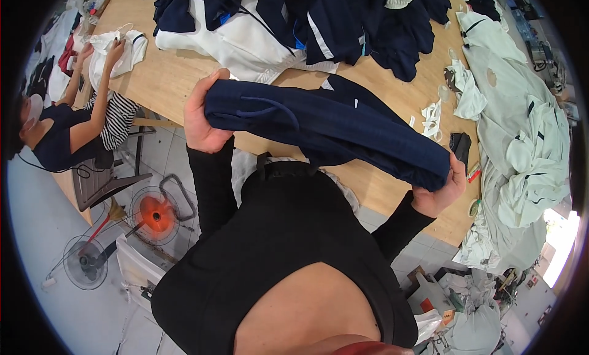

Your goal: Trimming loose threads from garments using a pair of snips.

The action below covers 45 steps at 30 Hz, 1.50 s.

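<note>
A pair of navy drawstring pants [343, 119] is held up in front of me, its waistband drawn out between my two hands. My left hand [207, 119] is closed round the left end of the band, the thumb on top. At the opposite end, lower and to the right, my right hand [440, 192] grips the band with the thumb over its edge. A navy cord [270, 110] loops across the front near my left hand. Behind the band, the rest of the dark cloth hangs down toward the wooden table [380, 198]; the fingertips are partly hidden by the fabric.
Navy and white garments [294, 30] are heaped at the table's far side. Pale green cloth [521, 140] covers the right edge, near white scraps [432, 119] and a tape roll [474, 206]. At left, a co-worker [67, 131] handles a white garment, with fans [156, 215] on the floor.
</note>
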Each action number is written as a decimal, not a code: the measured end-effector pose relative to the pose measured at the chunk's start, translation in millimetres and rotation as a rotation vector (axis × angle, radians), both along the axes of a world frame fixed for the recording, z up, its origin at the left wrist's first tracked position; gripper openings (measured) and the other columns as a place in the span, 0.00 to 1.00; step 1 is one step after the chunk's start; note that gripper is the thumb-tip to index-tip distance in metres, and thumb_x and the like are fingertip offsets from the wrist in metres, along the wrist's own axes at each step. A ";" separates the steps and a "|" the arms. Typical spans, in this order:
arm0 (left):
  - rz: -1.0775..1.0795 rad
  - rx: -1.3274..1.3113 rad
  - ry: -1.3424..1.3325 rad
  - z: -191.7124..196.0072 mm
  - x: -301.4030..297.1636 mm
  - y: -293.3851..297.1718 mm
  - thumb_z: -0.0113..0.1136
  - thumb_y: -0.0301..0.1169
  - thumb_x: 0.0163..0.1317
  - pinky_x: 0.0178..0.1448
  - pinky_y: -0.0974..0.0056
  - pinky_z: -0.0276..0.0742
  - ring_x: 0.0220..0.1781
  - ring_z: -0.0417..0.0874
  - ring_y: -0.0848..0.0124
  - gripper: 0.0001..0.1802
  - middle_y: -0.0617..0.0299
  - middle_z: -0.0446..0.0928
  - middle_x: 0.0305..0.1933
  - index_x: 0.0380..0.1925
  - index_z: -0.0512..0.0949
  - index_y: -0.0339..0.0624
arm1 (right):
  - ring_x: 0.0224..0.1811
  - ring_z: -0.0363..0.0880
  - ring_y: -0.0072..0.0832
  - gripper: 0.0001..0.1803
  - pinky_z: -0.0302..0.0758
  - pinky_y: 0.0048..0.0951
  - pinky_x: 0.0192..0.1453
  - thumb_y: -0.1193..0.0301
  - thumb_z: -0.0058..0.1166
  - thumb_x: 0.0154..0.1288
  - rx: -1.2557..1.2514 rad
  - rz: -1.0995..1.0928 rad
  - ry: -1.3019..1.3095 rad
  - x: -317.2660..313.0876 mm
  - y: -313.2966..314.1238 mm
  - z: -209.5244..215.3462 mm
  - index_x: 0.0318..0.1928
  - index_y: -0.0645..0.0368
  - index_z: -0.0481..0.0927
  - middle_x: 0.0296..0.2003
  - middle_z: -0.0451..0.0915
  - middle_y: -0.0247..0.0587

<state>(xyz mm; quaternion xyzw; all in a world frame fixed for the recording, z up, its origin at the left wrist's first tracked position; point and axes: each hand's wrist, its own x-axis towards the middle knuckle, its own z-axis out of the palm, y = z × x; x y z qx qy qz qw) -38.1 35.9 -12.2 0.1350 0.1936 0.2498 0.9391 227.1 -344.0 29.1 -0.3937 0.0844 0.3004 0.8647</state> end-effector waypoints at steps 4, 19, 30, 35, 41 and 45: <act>0.101 0.047 0.144 10.3 -3.1 -3.7 0.64 0.36 0.77 0.53 0.54 0.88 0.43 0.91 0.60 0.12 0.54 0.88 0.41 0.49 0.85 0.38 | 0.44 0.91 0.40 0.15 0.87 0.42 0.54 0.64 0.54 0.76 -0.058 -0.041 -0.045 -1.4 -2.5 -3.0 0.47 0.65 0.84 0.41 0.90 0.48; -0.163 -0.154 -0.134 -12.8 4.4 13.4 0.60 0.38 0.81 0.77 0.47 0.77 0.67 0.87 0.49 0.25 0.41 0.86 0.63 0.67 0.75 0.28 | 0.80 0.72 0.49 0.27 0.61 0.58 0.87 0.60 0.46 0.83 0.483 0.335 0.166 15.1 -3.0 -4.5 0.67 0.71 0.80 0.73 0.79 0.59; 0.075 -0.759 -0.137 -51.7 -2.0 26.9 0.60 0.42 0.74 0.86 0.42 0.68 0.81 0.71 0.43 0.36 0.35 0.72 0.76 0.70 0.67 0.22 | 0.92 0.42 0.55 0.48 0.32 0.57 0.94 0.56 0.48 0.80 0.571 0.087 0.393 4.7 18.8 3.7 0.82 0.83 0.48 0.86 0.50 0.72; 0.040 -0.758 -0.127 -52.9 -0.5 27.7 0.60 0.43 0.74 0.85 0.42 0.67 0.79 0.73 0.44 0.34 0.37 0.74 0.74 0.67 0.69 0.23 | 0.91 0.43 0.56 0.48 0.32 0.57 0.94 0.56 0.48 0.80 0.568 0.085 0.391 3.1 19.3 6.0 0.81 0.84 0.47 0.85 0.50 0.73; 0.027 -0.681 -0.122 -55.8 -0.1 28.9 0.60 0.43 0.75 0.84 0.42 0.69 0.79 0.74 0.45 0.32 0.38 0.76 0.72 0.66 0.71 0.25 | 0.91 0.43 0.57 0.49 0.32 0.58 0.94 0.55 0.48 0.80 0.605 0.102 0.391 0.6 21.7 5.7 0.81 0.84 0.48 0.85 0.51 0.74; 0.000 -0.536 -0.145 -49.6 3.7 26.2 0.59 0.44 0.78 0.81 0.42 0.72 0.77 0.76 0.45 0.31 0.39 0.78 0.72 0.66 0.72 0.25 | 0.91 0.44 0.57 0.49 0.34 0.58 0.94 0.54 0.48 0.80 0.555 0.136 0.359 1.5 21.1 5.3 0.81 0.84 0.48 0.85 0.51 0.74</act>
